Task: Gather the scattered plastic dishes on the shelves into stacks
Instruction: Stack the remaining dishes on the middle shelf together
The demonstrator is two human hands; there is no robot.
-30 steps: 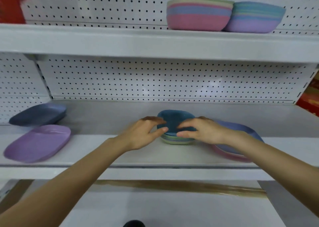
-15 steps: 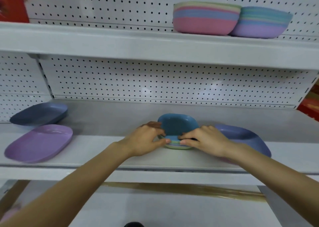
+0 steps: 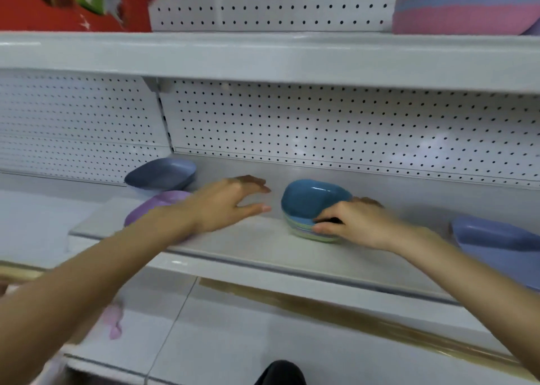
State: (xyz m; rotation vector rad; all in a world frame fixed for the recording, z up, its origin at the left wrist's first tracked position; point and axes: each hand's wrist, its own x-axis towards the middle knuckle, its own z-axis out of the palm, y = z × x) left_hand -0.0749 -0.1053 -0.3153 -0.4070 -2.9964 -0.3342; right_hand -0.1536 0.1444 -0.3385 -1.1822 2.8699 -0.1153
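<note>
Purple plate (image 3: 163,201) half behind left forearm (image 3: 152,238); striped bowls (image 3: 467,7) partly off-frame.

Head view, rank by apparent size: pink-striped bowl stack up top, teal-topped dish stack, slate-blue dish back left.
1. pink-striped bowl stack, though cropped.
2. teal-topped dish stack.
3. slate-blue dish; similar width, shallower, and farther back, so unsure.

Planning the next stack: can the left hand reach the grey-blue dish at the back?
Probably yes: the left hand is open, with only bare shelf between it and the grey-blue dish.
</note>
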